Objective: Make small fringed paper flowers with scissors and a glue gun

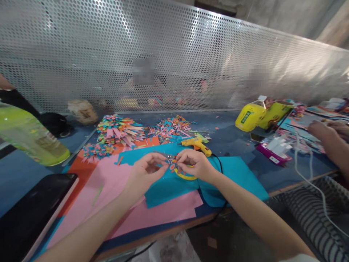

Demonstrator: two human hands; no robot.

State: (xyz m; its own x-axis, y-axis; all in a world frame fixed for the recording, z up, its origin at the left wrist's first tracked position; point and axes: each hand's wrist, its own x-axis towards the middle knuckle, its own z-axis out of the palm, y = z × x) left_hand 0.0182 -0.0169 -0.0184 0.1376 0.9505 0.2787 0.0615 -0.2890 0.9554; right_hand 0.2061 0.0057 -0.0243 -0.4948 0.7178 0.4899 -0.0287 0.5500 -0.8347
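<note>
Both of my hands meet over blue sheets [171, 189] near the middle of the table. My left hand [148, 169] pinches the left side of a small multicoloured paper piece [172, 164]. On its right side, my right hand [195, 165] has its fingertips closed on the same piece. A yellow ring-shaped handle [187, 177] shows just below my right fingers. Behind my right hand lies a yellow glue gun [198, 144] with a black cord. Pink sheets [109, 182] lie under my left forearm.
Folded paper pieces [117, 131] and cut strips [174, 127] are piled behind. A black phone [38, 214] and green bottle [32, 134] stand left. At right are a yellow bottle [249, 116], a purple box [274, 154] and another person's hands [327, 133]. A perforated metal screen [169, 47] rises behind.
</note>
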